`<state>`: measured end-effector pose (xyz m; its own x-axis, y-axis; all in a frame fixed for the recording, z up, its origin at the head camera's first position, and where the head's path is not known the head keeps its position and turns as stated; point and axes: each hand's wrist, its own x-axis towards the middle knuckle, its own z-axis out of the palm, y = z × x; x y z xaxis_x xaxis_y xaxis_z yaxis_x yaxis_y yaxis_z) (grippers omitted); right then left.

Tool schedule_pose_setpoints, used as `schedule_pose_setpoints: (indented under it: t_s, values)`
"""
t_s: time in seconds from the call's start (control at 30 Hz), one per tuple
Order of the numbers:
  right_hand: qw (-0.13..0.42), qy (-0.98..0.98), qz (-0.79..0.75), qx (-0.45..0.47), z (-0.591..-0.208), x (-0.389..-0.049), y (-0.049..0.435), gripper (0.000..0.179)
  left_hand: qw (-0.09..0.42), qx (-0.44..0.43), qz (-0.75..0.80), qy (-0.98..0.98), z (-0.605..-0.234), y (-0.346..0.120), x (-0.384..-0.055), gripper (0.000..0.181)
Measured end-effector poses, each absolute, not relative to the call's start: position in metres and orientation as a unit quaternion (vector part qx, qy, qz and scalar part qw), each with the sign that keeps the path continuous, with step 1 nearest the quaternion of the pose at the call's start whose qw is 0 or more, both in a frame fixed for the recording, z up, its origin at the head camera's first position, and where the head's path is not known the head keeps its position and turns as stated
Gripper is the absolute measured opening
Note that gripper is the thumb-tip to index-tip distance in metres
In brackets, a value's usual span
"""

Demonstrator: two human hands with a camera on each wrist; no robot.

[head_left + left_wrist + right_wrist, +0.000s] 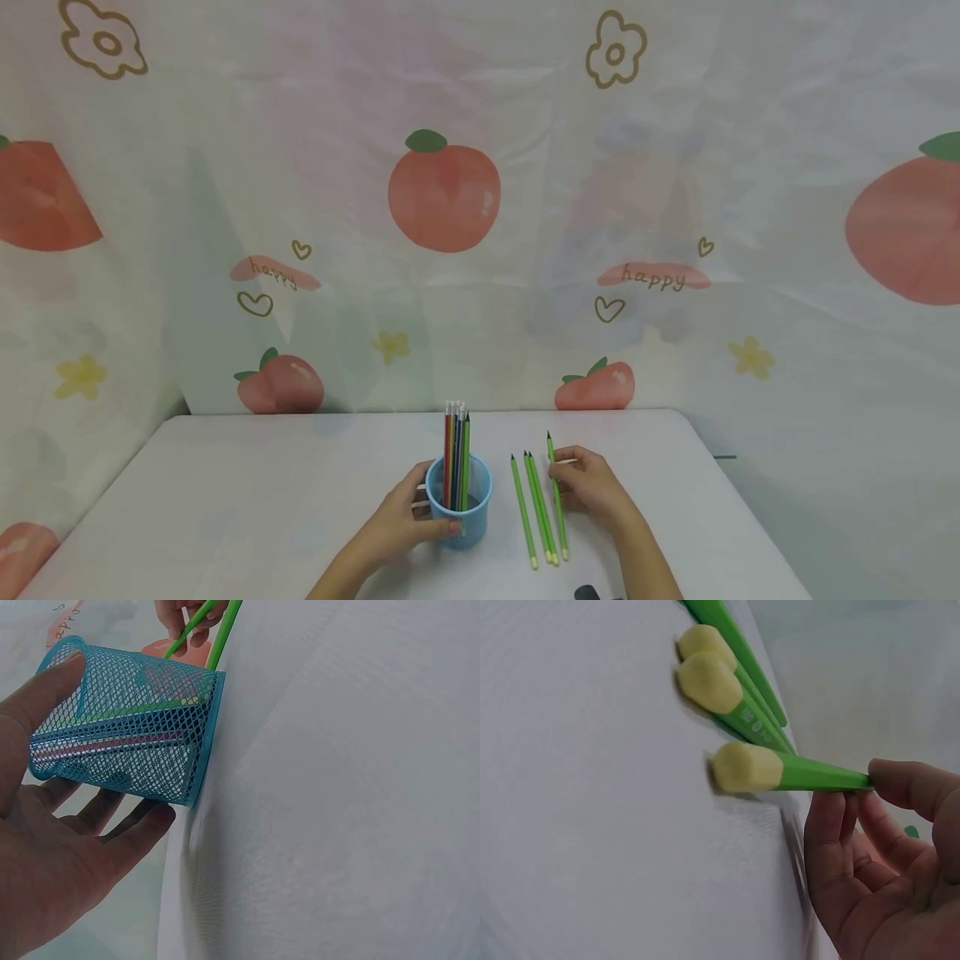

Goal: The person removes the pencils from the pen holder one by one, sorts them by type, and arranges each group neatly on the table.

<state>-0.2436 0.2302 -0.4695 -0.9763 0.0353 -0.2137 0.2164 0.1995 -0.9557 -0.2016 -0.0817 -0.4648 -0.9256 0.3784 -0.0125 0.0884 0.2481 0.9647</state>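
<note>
My left hand [393, 525] holds a blue mesh pencil cup [471, 533] on the table, thumb over its near side and fingers round the left side. Several pencils [459, 458] stand upright in the cup, among them red, dark and green ones. To the right, my right hand [592, 487] pinches a green pencil [817, 772] between thumb and fingers. That pencil's dark point is away from me and its pale yellow end is close over the table. Just left of it lie 3 more green pencils [523, 508], side by side, their points also facing away.
A white table [262, 500] carries everything. Behind it hangs a pale cloth [510, 333] printed with fruit and flowers, and similar cloth hangs at both sides. A small dark object [587, 592] shows at the near edge beside the right forearm.
</note>
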Motion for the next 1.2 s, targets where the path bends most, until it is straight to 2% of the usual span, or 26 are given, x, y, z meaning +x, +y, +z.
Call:
schedule_pose_setpoints:
  t_s: [1.2]
  values:
    - [0.091,0.805,-0.582,0.069,-0.4666,-0.2362,0.2278,0.036,0.124,0.149,0.603,0.774,-0.468,-0.0814,-0.2031,0.087]
